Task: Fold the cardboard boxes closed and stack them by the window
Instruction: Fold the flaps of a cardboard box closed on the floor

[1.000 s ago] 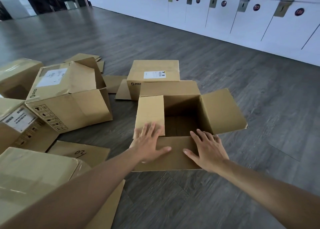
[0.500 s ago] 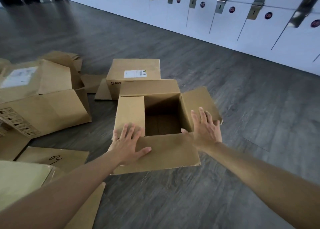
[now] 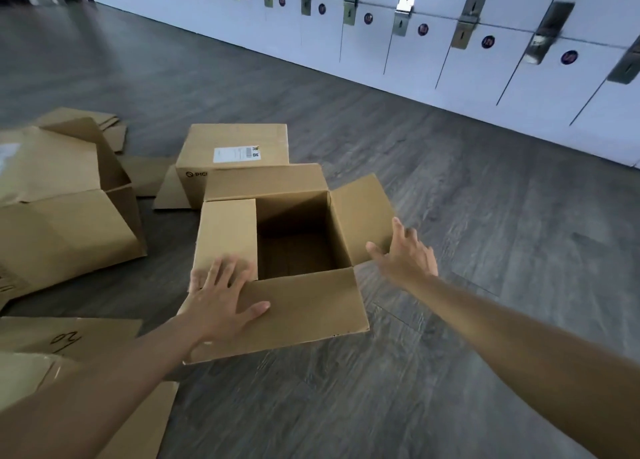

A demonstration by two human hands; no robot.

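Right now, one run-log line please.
open box on floor | left hand flat on left and near flaps | right hand open at right flap | not closed

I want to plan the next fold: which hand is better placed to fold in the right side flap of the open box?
The right hand. It is open, right beside the raised right flap. The left hand lies flat across the near flap and left flap.

Grey wood-look floor (image 3: 467, 198) everywhere, and a long row of white lockers (image 3: 433, 53) runs along the far wall, each with a metal latch (image 3: 403, 8) and a small round number tag (image 3: 423, 29).
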